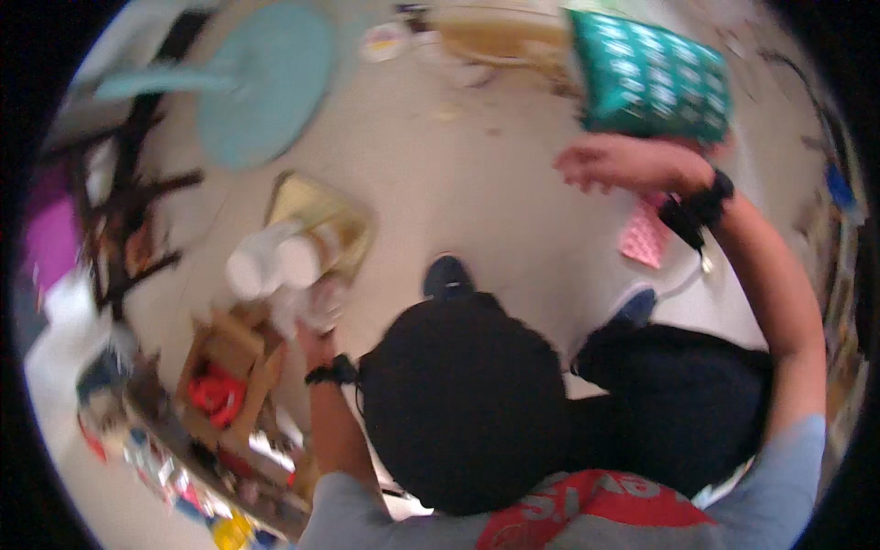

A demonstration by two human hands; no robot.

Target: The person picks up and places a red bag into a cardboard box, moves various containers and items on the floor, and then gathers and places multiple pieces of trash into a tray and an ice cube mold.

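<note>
My left hand [316, 344] reaches forward at the lower left, at the gathered end of crumpled translucent plastic wrap [320, 302]. Its fingers are partly hidden and blurred, but they appear to grip the wrap. Just beyond are two white round-ended containers [275, 261], lying over a yellowish tray-like piece [309, 199]. At the upper right, my right hand [625, 163] extends leftward against the lower edge of a teal printed pillow-shaped pack [653, 79]. Blur and the pack hide whether the fingers hold it. Below the right wrist lies a pink patterned piece [644, 237].
A cardboard box [258, 357] with a red item [218, 395] stands left of my left forearm. Beyond is a round pale-blue base with a post [275, 89]. A dark frame [130, 185] borders the left; a black rounded object [464, 405] sits before my torso.
</note>
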